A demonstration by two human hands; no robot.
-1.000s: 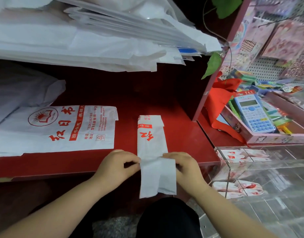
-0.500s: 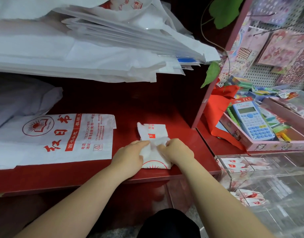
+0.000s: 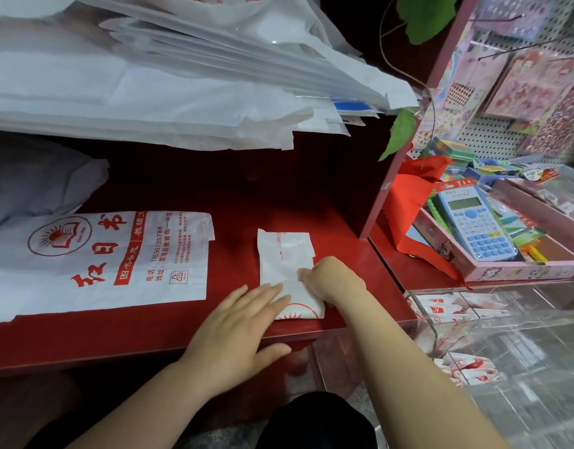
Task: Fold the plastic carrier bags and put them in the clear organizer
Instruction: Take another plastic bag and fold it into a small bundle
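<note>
White plastic with red print lies under both sets of fingers. The fingers [image 3: 272,294] of the left hand [image 3: 237,325] are straight and close together, laid flat on the near left part of the folded bag [image 3: 284,254]. That hand holds nothing. The fingers [image 3: 308,274] of the right hand [image 3: 336,281] are curled down onto the bag's right edge. I read that as a pinch on the fold, though the thumb is hidden from me.

The bag is a short, narrow packet near the front edge of the red table [image 3: 149,332]. Its far end lies free and a red sunburst shows at its near end. To its left, apart from it, a flat bag [image 3: 111,254] lies unfolded, and a stack of white bags [image 3: 149,92] fills the shelf above. The clear organizer [image 3: 506,319] stands to the right of the table, with folded bundles [image 3: 441,307] in its compartments.

As I judge it, this is the folding step, close to done, with the crease being pressed down. The next move calls for folding or tucking the loose far end while one hand pins the packet. Then it needs a firm grip to carry it right into a compartment. I would expect film this slippery to spring open if let go early.
</note>
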